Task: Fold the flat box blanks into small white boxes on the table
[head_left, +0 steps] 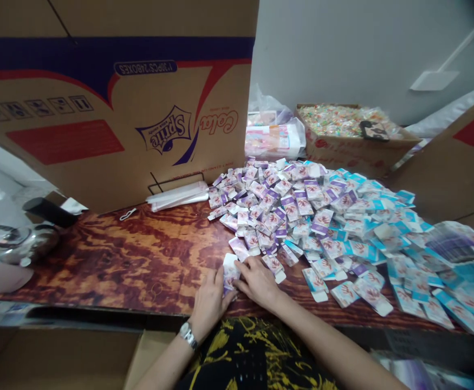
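At the table's front edge, my left hand (212,298) and my right hand (258,283) are closed on one small purple-and-white carton (230,271) from its two sides. A white flap stands up at the carton's far end; whether anything is inside cannot be seen. My left wrist wears a metal watch. Just beyond my right hand spreads a large heap of similar small cartons (289,208), purple ones toward the left and blue ones (358,249) toward the right. Several of them show raised white flaps.
A big upside-down cardboard box (118,108) stands behind the wood-patterned table (139,265). Flat white strips (177,196) lie before it. At the back is an open box of wrapped sweets (338,122). A metal kettle (29,244) sits at left, and another cardboard box (452,168) at right.
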A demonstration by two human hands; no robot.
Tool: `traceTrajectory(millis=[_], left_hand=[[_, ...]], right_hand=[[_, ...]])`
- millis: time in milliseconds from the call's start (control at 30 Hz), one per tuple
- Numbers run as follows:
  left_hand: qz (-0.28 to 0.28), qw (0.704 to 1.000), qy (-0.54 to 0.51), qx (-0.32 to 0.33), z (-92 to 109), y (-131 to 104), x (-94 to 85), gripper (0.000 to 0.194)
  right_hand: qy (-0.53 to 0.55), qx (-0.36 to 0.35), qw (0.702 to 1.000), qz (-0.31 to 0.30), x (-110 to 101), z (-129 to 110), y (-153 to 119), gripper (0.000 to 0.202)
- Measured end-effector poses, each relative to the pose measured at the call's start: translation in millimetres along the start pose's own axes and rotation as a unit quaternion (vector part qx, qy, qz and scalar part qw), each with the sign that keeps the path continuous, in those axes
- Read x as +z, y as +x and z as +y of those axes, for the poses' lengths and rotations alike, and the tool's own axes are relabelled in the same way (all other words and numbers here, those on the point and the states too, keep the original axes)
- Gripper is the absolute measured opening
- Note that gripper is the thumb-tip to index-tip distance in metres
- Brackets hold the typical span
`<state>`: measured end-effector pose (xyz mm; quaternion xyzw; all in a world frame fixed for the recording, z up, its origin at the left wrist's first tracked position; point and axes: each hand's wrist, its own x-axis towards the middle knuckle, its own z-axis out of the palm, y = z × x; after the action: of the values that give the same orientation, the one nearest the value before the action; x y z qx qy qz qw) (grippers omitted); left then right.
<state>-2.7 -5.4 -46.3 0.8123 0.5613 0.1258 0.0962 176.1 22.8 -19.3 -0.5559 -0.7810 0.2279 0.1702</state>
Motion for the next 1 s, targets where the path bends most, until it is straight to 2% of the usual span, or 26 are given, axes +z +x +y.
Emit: traceTrajectory(millis=[67,167,267,333,433,500,567,633,700,767,833,900,1000], left_hand=[[-0.011,1.000,-0.002,-0.009,-1,0,4.5,0.054],[-0.015,1.000,0.005,-0.025,1,1,3.7,0.053],[0.017,0.999,0.027,-0.028,6,2,-1.9,0.054],[0.046,0.998,0.039,-0.023,10,2,-6.1,0.058],[0.088,0.996,0.015,-0.012,14,5,-12.7,0.058],[0.100,0.994,-0.028,-0.020,15,8,-18.1,0.047],[0.092,0.991,-0.081,-0.047,18,12,-25.0,0.037],[0.091,0.985,-0.129,-0.071,21,15,-32.1,0.038],[0.107,0.978,-0.164,-0.065,24,18,-37.6,0.047],[0.126,0.975,-0.179,-0.038,26,18,-40.5,0.047],[0.128,0.976,-0.174,-0.008,26,18,-41.3,0.038],[0.121,0.980,-0.157,0.017,24,18,-41.4,0.030],[0.107,0.985,-0.131,0.041,22,17,-41.8,0.029]], right_hand=[[-0.071,-0.014,0.997,-0.009,11,-3,-3,0.033],[-0.061,-0.026,0.998,0.008,15,-5,-2,0.023],[0.046,0.003,0.997,0.063,16,-9,0,0.013],[0.139,0.044,0.985,0.091,15,-13,2,0.009],[0.237,0.079,0.964,0.091,6,-22,2,0.006],[0.255,0.040,0.962,0.093,-5,-25,1,0.008],[0.240,-0.017,0.963,0.124,-17,-26,-3,0.021],[0.205,-0.065,0.963,0.160,-25,-24,-7,0.029],[0.172,-0.100,0.964,0.177,-28,-22,-10,0.025],[0.177,-0.117,0.965,0.157,-30,-20,-12,0.022],[0.241,-0.100,0.958,0.118,-33,-21,-10,0.021],[0.349,-0.046,0.932,0.085,-36,-23,-7,0.024],[0.474,0.049,0.878,0.050,-40,-26,1,0.027]])
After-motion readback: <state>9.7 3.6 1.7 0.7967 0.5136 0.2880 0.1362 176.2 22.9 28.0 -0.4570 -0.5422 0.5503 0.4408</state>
